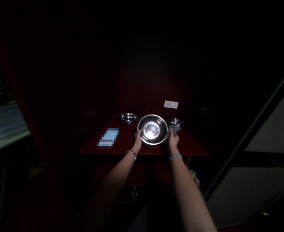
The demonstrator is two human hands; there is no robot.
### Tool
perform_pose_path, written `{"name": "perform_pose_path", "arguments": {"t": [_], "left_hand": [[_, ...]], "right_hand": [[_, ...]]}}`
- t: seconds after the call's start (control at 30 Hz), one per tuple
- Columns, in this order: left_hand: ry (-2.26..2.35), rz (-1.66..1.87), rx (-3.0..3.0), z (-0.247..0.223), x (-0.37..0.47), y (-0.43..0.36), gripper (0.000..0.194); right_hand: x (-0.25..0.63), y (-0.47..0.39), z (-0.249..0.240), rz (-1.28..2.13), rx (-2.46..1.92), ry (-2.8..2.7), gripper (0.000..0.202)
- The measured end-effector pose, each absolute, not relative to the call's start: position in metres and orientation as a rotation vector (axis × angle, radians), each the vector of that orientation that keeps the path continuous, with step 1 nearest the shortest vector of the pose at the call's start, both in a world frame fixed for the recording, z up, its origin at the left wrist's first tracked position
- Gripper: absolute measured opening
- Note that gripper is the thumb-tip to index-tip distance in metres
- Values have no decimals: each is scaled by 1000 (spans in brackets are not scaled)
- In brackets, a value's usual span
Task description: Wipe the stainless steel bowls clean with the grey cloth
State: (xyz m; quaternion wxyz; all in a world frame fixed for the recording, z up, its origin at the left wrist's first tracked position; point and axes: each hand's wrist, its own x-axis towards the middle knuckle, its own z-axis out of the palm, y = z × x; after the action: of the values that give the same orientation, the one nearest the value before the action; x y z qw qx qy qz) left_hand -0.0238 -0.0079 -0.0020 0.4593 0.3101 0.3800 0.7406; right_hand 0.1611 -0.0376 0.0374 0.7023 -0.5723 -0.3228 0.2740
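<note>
Steel bowl (152, 130) is between both hands over the table (125, 141), inside facing the camera: left hand (138, 139) pinches its left rim, right hand (173, 140) clamps a grey cloth (176, 128) at its right. Fingers behind the bowl are hidden. Cloth overlaps the dish (176, 121) behind it; pixelated rectangle (108, 137) on the left is unreadable.

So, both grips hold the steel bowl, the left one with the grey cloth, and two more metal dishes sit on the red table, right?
Not quite: the head view shows the grey cloth in the right grip, not the left grip. Both hold the steel bowl, with two more metal dishes on the red table.
</note>
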Motion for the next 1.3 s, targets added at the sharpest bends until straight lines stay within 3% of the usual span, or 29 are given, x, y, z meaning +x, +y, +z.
{"name": "perform_pose_path", "arguments": {"t": [0.2,0.47,0.83,1.1,1.3], "left_hand": [[971,1836,748,0,-24,-11,32],[967,1829,767,0,-23,-11,34],[970,1824,815,-3,-21,-10,34],[857,1747,852,2,-17,-13,38],[763,1681,948,-3,-16,-9,51]], "right_hand": [[161,-41,44,743,-1160,-664,64],[150,-50,51,417,-1347,-772,87],[150,-54,51,199,-1483,-1025,50],[136,-64,44,-147,-1383,-1976,78],[124,-64,39,-108,-1526,-2111,82]]}}
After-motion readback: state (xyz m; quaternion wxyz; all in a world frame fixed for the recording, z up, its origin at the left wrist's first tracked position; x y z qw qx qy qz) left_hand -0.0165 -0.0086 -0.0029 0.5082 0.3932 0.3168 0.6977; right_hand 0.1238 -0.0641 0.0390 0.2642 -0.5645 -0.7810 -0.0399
